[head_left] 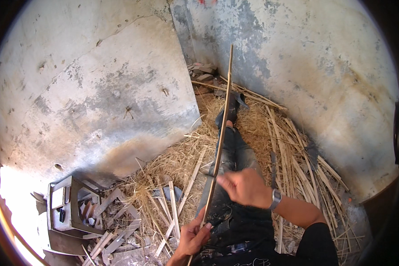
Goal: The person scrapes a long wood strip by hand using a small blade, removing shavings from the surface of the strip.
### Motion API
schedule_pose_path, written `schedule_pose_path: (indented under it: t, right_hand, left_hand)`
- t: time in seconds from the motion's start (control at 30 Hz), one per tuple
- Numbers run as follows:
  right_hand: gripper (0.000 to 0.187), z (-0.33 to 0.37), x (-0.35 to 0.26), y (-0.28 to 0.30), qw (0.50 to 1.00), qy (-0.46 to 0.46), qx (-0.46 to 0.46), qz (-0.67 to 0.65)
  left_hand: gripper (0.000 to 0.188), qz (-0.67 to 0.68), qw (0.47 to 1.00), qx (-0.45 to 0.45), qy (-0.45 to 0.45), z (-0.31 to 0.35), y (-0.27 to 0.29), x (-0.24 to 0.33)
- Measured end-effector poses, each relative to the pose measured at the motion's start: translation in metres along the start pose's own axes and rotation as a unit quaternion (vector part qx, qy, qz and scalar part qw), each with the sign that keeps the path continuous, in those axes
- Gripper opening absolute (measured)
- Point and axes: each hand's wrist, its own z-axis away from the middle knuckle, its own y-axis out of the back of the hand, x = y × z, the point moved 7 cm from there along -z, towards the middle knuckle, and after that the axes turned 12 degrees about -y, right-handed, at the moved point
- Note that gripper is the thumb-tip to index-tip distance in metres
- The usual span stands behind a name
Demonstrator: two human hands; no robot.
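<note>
A long, narrow bamboo strip [223, 128] slants from my lap up past my outstretched legs [236, 155]. My left hand [194, 236] is closed round its lower part, thumb along the strip. Further up, my right hand [246, 188] is a fist with the thumb at the strip's right side. A thin dark blade [209, 174] sticks out across the strip at that fist; its handle is hidden in the fingers. The strip's far end stands free above my feet.
Bamboo strips [292, 164] lie piled along the right wall, and straw-like shavings [159, 166] cover the floor around my legs. At left a wooden stool [71, 208] lies beside scraps. A large pale slab [133, 88] leans at upper left. Bricks [204, 71] sit in the corner.
</note>
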Motion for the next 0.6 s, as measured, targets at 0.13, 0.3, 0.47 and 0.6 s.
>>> schedule_pose_path:
  t: [0.13, 0.3, 0.47, 0.6]
  right_hand:
    - [0.040, 0.026, -0.019, -0.025, 0.994, 0.022, -0.100, -0.029]
    - [0.042, -0.018, 0.001, 0.013, 0.999, -0.004, 0.030, -0.024]
    - [0.048, -0.008, -0.010, 0.009, 0.999, 0.010, 0.035, -0.021]
    - [0.048, 0.037, -0.018, -0.029, 0.996, 0.027, -0.066, -0.052]
  left_hand:
    - [0.060, 0.020, 0.999, 0.024, -0.010, -0.009, -0.002, 0.005]
    - [0.048, -0.022, 0.999, -0.022, -0.029, -0.013, -0.005, 0.012]
    - [0.045, -0.073, 0.997, 0.023, -0.016, -0.016, -0.002, 0.017]
    - [0.046, -0.080, 0.995, 0.050, -0.034, -0.023, -0.003, 0.019]
